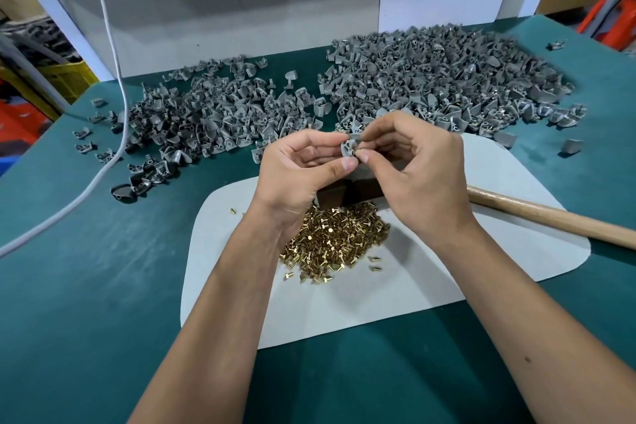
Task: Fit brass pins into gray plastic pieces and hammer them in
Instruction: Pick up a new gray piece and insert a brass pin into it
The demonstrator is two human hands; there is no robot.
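Note:
My left hand (pixel 296 169) pinches a small gray plastic piece (pixel 349 146) between thumb and fingers, held up over the mat. My right hand (pixel 413 165) pinches a brass pin (pixel 360 150) at the piece's right side, touching it. Below the hands a heap of brass pins (pixel 335 237) lies on the pale gray mat (pixel 430 279). A dark block (pixel 347 193) stands on the mat under my hands, partly hidden. The hammer's wooden handle (pixel 550 217) lies on the right; its head is hidden behind my right hand.
Two big heaps of gray plastic pieces lie on the green table, the left heap (pixel 213 117) and the right heap (pixel 447 79). A white cable (pixel 113 134) runs down the left side. A white panel (pixel 241 21) stands behind the heaps.

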